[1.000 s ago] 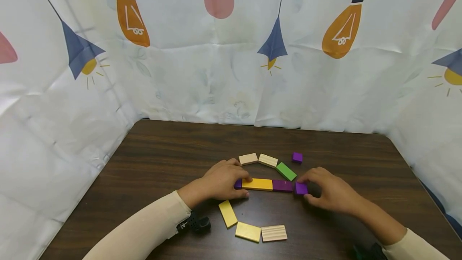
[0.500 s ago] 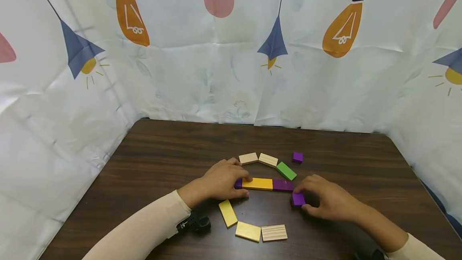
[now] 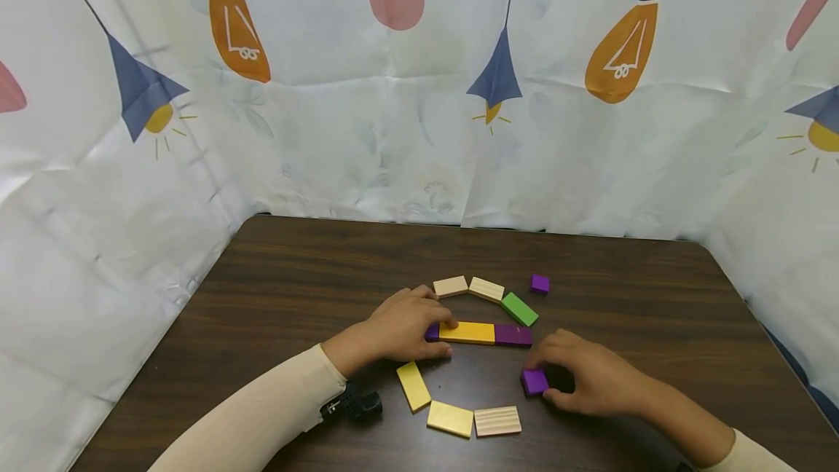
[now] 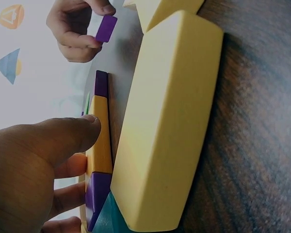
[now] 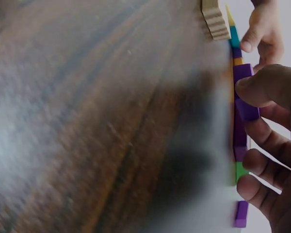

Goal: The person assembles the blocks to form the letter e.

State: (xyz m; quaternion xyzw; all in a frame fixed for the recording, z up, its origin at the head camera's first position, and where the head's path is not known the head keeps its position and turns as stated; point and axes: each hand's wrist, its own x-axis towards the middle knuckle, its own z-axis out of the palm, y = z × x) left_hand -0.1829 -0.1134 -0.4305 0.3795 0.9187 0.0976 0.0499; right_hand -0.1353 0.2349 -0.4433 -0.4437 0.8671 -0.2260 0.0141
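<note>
Between thumb and fingers, my right hand (image 3: 593,377) pinches a small purple block (image 3: 534,382) at the near right of a straight row. That row holds a long yellow block (image 3: 475,333) in the middle, a darker purple block (image 3: 514,335) at its right end and a purple one (image 3: 432,333) at the left. My left hand (image 3: 403,326) rests over the row's left part, with a finger on the yellow block and the thumb along its near side. A teal block (image 4: 110,216) beside the left purple one shows in the left wrist view; the hand hides it from the head view.
Behind the row, two pale wooden blocks (image 3: 486,289) and a green block (image 3: 519,309) form a curve. A purple cube (image 3: 540,284) lies farther back. In front, two pale yellow blocks (image 3: 450,419) and a striped wooden block (image 3: 497,421) curve round on the dark table (image 3: 314,261).
My right hand has moved the purple block from the row's right end toward me and slightly left, away from the row. The left hand has stayed in place.
</note>
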